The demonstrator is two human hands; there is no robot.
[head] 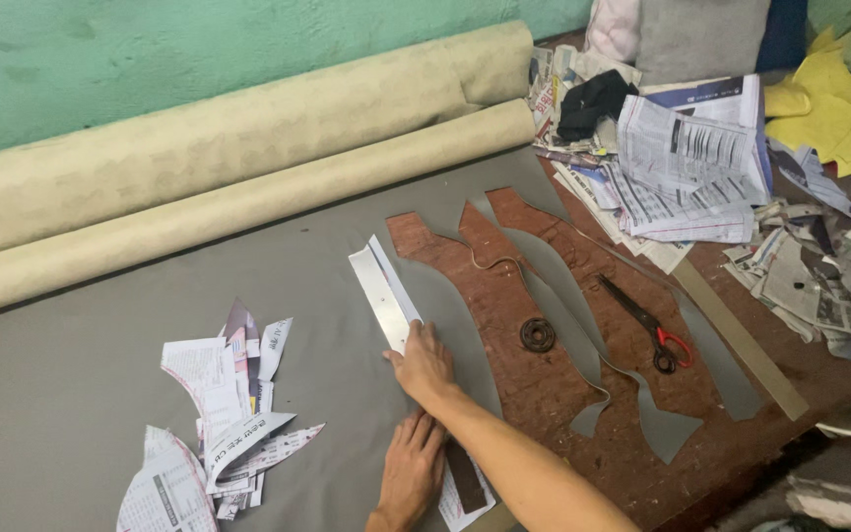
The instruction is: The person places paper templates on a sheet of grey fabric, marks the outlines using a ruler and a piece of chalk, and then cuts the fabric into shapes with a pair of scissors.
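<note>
Grey sheet material (pixel 100 365) covers the table, and a long newspaper pattern strip (pixel 386 296) lies on it. Both hands press flat, fingers spread and grasping nothing: the right hand (pixel 424 366) on the strip's middle, the left hand (pixel 414 471) nearer, hiding its lower part. Cut newspaper pieces (pixel 214 419) lie left. Red-handled scissors (pixel 647 323) and a dark ring (pixel 537 335) rest on bare brown wood (pixel 544 384) to the right. Beige rolls (pixel 229 158) line the wall.
</note>
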